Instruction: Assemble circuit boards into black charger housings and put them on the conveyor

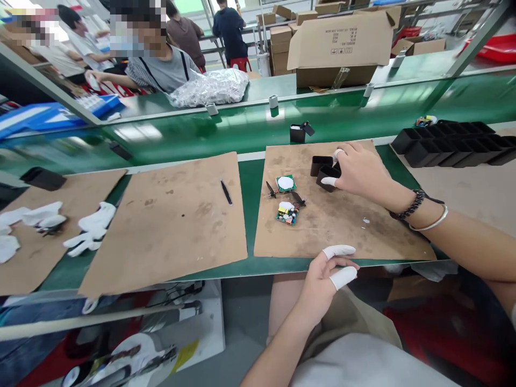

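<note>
Over the right cardboard mat, my right hand [358,169] has its thumb and fingers closed round a small black open-topped plastic case [327,176]. A second black case [321,162] stands against it, just behind. White finger cots cover some fingertips on both hands. My left hand [322,279] is held above my lap by the table's front edge, fingers apart and holding nothing. Left of the cases lie two small circuit boards: a green one with a white round pad [286,183] and one crowded with components [287,214]. Short black leads [298,199] lie beside them.
Rows of black cases [451,142] stand at the right. Another black case with a part on top [297,133] is at the back. A black pen-like tool [226,192] lies on the middle mat [181,236]. White gloves [92,226] lie left. A co-worker [165,70] sits opposite.
</note>
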The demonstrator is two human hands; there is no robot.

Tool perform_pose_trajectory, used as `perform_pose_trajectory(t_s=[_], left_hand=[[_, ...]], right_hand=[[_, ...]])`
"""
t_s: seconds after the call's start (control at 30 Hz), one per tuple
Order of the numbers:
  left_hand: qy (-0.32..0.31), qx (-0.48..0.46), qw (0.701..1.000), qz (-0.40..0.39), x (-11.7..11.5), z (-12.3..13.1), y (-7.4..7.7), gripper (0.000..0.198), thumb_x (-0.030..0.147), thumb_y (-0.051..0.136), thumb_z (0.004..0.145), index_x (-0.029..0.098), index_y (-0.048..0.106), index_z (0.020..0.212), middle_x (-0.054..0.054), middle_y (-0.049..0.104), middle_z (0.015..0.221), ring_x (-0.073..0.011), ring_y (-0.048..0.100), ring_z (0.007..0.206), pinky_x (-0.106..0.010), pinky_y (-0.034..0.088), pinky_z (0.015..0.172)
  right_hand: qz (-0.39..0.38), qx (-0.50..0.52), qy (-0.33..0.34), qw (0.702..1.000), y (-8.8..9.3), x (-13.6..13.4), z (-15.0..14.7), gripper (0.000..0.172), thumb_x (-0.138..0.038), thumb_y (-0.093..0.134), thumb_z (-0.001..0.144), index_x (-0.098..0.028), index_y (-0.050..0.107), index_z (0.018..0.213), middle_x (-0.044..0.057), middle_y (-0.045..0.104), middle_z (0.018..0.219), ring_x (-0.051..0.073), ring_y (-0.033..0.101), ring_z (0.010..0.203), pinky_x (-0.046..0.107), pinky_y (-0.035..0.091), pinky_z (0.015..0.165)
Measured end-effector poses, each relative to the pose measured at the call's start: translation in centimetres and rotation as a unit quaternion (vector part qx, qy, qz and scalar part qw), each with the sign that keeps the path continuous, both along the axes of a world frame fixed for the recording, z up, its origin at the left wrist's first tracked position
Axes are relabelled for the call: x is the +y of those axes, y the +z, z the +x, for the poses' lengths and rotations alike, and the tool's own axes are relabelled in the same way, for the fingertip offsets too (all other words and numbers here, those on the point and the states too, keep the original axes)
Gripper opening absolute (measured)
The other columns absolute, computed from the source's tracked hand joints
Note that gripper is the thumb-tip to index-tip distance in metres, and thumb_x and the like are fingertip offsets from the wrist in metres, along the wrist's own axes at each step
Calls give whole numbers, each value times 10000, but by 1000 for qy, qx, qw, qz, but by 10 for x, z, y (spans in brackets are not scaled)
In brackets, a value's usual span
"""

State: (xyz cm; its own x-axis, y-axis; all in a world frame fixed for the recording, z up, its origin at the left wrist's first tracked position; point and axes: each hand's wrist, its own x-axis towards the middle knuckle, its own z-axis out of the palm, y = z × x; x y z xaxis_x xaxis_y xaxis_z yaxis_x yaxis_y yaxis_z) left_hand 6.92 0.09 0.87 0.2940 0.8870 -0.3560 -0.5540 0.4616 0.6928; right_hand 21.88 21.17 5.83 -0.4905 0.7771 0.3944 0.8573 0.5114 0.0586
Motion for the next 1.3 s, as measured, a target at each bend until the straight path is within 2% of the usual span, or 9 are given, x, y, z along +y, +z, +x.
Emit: perform_pose_trajectory(t_s=[0.17,0.33,0.43,0.5,0.63,0.73,0.87,1.13,1.3], left_hand=[[-1,36,999,25,-4,-4,-1,417,284,910,693,188,768,1073,-70,766,1096,-186,702,988,-323,528,963],[63,152,980,112,-5,-15,4,503,331,860,771,198,705,1231,-105,746,1225,-253,693,1132,-434,511,1100],[136,259,937,193,-5,-26,8,880,295,917,741,292,506,1519,-79,522,1610,-291,471,1508,-460,334,1301],[104,254,940,202,-5,-33,8,1005,304,964,688,303,457,1556,-75,473,1656,-318,397,1570,-485,300,1328],[38,175,970,162,-7,-38,-2,829,288,987,637,230,613,1375,-105,660,1440,-341,577,1413,-511,434,1242],[41,128,979,151,-12,-33,-11,835,262,995,609,235,619,1355,-102,687,1379,-319,632,1335,-489,493,1186],[35,114,987,112,-19,-28,-6,888,240,1021,544,226,617,1335,-107,704,1349,-311,654,1310,-470,516,1171],[-6,116,989,87,-15,-38,-1,953,298,1060,481,218,634,1331,-128,710,1333,-344,648,1312,-513,498,1188],[-1,102,988,114,-15,-40,-13,996,312,1071,471,226,629,1359,-126,691,1348,-351,610,1355,-530,448,1228]], right_hand=[[-48,-66,-6,997,9,4,-7,264,-311,705,862,-110,734,1030,213,725,1178,407,621,1226,518,552,991],[-122,7,148,981,29,-11,1,239,-130,706,750,-209,758,970,155,658,1414,414,521,1431,615,459,1191],[-222,50,304,925,52,-42,1,320,-110,652,818,-260,775,1073,60,485,1643,319,356,1602,551,366,1295],[-315,47,390,864,66,-63,-4,334,-108,632,860,-283,792,1095,12,406,1709,280,277,1647,494,357,1303],[-469,22,407,783,73,-63,-25,496,-123,649,852,-307,733,1304,19,584,1587,260,507,1520,384,512,1165],[-438,106,302,840,56,-29,-51,547,-174,623,860,-246,657,1401,63,741,1364,251,730,1178,348,591,966],[-303,68,171,935,22,12,-91,526,-166,724,754,-182,704,1280,121,766,1254,308,706,1100,365,543,906],[-399,68,141,903,31,72,-111,761,-138,697,832,-186,492,1563,116,771,1277,276,712,1111,341,551,903],[-287,48,61,955,48,100,-112,594,-138,652,836,-145,622,1430,175,678,1428,349,655,1216,419,533,955]])
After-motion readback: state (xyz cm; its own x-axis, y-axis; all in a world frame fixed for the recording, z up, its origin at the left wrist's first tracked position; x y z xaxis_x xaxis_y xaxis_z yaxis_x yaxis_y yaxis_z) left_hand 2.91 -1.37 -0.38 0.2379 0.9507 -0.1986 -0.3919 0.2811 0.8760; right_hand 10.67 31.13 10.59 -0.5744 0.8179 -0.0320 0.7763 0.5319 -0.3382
